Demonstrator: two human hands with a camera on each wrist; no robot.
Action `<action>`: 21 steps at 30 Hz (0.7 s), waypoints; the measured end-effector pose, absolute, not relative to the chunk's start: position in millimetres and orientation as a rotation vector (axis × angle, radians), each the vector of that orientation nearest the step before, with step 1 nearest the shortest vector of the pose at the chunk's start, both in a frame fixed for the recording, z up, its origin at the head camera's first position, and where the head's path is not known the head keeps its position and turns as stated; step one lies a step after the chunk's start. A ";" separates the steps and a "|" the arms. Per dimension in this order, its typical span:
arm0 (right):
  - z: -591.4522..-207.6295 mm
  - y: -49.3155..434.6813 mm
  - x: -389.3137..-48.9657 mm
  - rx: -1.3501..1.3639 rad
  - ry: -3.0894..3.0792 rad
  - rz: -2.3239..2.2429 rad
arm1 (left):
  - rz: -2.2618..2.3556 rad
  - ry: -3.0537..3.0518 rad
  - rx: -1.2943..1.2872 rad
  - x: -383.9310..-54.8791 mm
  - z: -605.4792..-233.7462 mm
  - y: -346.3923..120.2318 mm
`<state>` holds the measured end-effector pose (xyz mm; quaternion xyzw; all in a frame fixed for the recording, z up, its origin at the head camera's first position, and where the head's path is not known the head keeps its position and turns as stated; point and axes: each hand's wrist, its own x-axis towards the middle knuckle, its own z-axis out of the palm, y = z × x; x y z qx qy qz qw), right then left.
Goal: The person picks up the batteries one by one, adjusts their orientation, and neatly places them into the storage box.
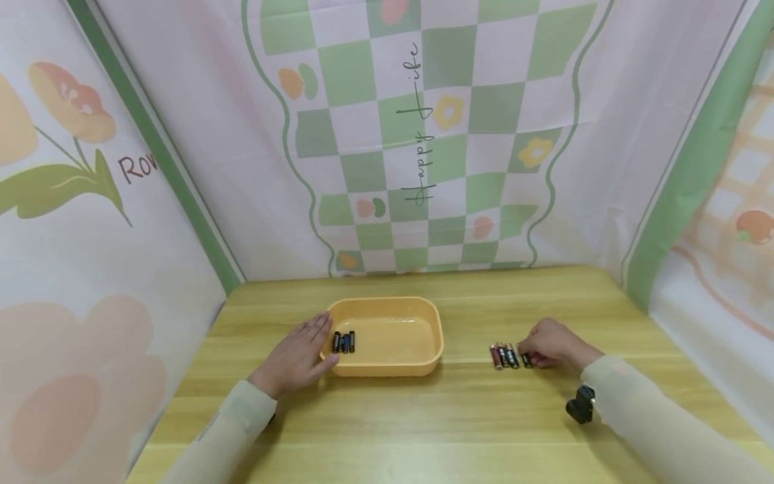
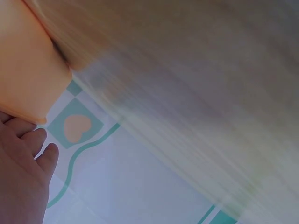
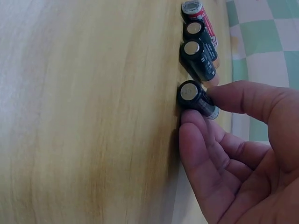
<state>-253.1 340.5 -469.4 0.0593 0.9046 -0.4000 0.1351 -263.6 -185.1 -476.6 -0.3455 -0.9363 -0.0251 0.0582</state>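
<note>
My right hand (image 1: 551, 343) pinches a black battery (image 3: 197, 99) between thumb and fingers, low at the tabletop. Beside it lie three more batteries in a row: two dark ones (image 3: 200, 59) with copper-coloured ends and a red one (image 1: 496, 357) at the far left of the row. On the left, my left hand (image 1: 297, 356) rests against the left rim of a yellow plastic tray (image 1: 387, 370), its fingers straight and the thumb near the front corner. Several black and blue batteries (image 1: 344, 342) stand side by side inside the tray's left end.
The wood-grain table (image 1: 417, 423) ends at a hanging curtain (image 1: 387, 168) with green checks behind it. More printed cloth (image 1: 72, 269) hangs along the left side and right side. A small black device (image 1: 582, 404) is strapped at my right wrist.
</note>
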 end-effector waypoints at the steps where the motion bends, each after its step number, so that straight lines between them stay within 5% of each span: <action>1: -470.2 340.7 -253.7 0.177 2.620 -1.167 | -0.074 -2.837 -1.047 -263.8 -477.0 -185.3; 21: -467.2 349.4 -261.6 0.193 2.301 -1.535 | -0.098 -2.843 -1.036 -266.3 -479.0 -186.5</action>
